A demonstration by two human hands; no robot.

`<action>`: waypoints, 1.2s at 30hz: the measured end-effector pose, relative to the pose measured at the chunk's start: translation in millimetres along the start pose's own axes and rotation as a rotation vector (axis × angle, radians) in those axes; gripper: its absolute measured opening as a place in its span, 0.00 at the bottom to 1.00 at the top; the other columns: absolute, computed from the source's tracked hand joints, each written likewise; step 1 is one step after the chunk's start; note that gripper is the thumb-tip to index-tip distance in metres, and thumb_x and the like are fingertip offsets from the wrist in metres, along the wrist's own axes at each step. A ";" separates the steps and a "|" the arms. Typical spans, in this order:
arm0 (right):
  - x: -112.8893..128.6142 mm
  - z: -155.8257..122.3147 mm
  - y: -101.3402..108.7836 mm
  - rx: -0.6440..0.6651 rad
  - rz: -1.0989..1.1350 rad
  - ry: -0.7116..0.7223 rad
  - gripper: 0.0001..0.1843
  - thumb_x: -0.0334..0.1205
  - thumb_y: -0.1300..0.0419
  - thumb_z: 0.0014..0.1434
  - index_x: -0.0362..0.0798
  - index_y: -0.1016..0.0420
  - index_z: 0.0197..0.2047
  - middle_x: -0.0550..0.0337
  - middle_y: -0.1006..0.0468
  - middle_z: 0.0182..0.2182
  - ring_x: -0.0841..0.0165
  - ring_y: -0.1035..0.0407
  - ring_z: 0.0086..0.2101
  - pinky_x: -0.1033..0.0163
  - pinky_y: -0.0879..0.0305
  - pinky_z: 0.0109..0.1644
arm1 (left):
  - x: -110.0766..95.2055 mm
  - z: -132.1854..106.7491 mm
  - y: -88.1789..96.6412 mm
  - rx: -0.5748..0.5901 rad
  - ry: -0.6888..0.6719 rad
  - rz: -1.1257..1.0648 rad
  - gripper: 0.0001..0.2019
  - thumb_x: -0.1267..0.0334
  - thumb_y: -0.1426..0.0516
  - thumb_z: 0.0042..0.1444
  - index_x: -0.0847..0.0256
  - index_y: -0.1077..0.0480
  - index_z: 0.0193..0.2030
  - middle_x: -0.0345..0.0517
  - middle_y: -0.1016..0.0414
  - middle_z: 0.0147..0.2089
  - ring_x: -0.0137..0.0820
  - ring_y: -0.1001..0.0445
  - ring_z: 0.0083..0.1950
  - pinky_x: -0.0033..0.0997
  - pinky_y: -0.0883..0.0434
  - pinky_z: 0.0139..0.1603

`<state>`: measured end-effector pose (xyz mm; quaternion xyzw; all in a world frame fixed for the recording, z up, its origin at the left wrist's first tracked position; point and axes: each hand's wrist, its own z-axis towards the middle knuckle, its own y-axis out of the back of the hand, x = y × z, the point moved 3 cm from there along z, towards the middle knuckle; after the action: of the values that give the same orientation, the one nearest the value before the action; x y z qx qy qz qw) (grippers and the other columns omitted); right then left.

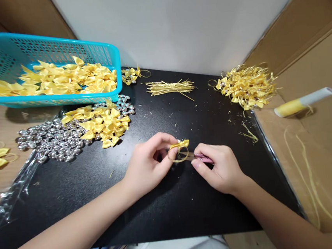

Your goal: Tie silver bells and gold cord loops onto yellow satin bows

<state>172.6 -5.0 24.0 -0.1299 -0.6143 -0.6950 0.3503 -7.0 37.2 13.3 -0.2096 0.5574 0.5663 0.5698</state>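
Between thumb and fingers, my left hand [149, 161] pinches a yellow bow [182, 143] that has a round gold cord loop [179, 160] hanging from it. My right hand [218, 166] is closed around the pink handles of small scissors [203, 158]. Their metal blades point left and reach the loop, close under the bow. Whether the blades are open or closed on a cord end I cannot tell. Both hands are over the middle of the black tabletop [151, 216].
A blue basket [48, 97] of yellow bows stands back left. Before it lie silver beads [57, 140] and loose bows [104, 124]. Gold cord pieces [170, 88] lie at the back. Finished-looking bows with loops [247, 85] are heaped right, near a cord-wound tube [303, 102].
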 end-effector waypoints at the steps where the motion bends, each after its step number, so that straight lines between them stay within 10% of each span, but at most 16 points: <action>1: 0.4 -0.3 0.1 -0.016 -0.001 -0.004 0.14 0.44 0.45 0.60 0.47 0.36 0.26 0.67 0.38 0.18 0.76 0.44 0.19 0.69 0.48 0.26 | -2.6 -0.7 1.4 -0.029 -0.064 0.045 0.05 0.69 0.40 0.57 0.62 0.30 0.40 0.38 0.20 0.30 0.21 0.29 0.23 0.18 0.35 0.23; 9: 1.7 -2.4 -2.7 -0.063 0.074 -0.027 0.13 0.43 0.45 0.60 0.48 0.37 0.26 0.68 0.41 0.18 0.76 0.46 0.19 0.70 0.48 0.26 | -13.0 -5.8 4.9 -0.128 -0.356 0.252 0.09 0.74 0.40 0.56 0.61 0.29 0.43 0.38 0.19 0.37 0.19 0.25 0.27 0.15 0.31 0.28; 36: 0.1 -3.1 -10.2 -0.037 0.254 -0.110 0.15 0.41 0.46 0.63 0.47 0.36 0.25 0.70 0.43 0.17 0.78 0.48 0.19 0.69 0.52 0.25 | -15.8 -6.2 5.3 -0.149 -0.390 0.310 0.08 0.74 0.42 0.56 0.59 0.29 0.41 0.38 0.18 0.36 0.22 0.22 0.27 0.18 0.27 0.30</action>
<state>166.7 -7.9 15.6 -0.2512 -0.5984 -0.6479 0.3988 -10.0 26.7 27.4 -0.0496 0.4191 0.7161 0.5559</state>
